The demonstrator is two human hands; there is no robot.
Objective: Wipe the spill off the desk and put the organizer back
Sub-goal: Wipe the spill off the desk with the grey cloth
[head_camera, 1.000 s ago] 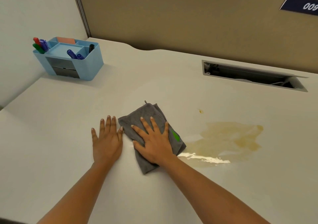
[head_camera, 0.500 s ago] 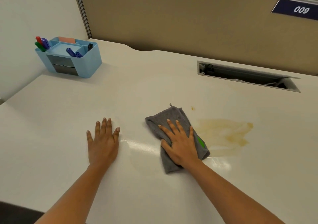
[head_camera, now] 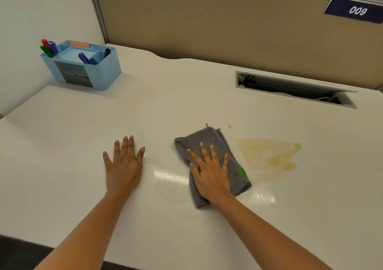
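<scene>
1. Head view: a right hand (head_camera: 211, 173), fingers spread and palm flat, presses a folded grey cloth (head_camera: 209, 137) onto a white desk (head_camera: 186, 95). The left hand (head_camera: 124, 166), also open and flat, grips nothing and braces on the bare surface well to the left of the cloth.
2. A tan spill (head_camera: 269, 155) lies just to the right of the right hand, its near edge close beside the cloth but seemingly not under it. The blue organizer (head_camera: 103, 70) sits far ahead of the left hand, near the partition (head_camera: 207, 21).
3. Risks, as a judgement: a flat sweep may smear the liquid thinner rather than lift it, a saturated cloth could leave streaks, and a push to the far right could drive liquid toward the open cable slot (head_camera: 290, 89) ahead of the right hand.
4. Count: two hands, one cloth, one main spill, one small drop (head_camera: 229, 126) ahead of the cloth, one organizer and about six pens (head_camera: 84, 58).
</scene>
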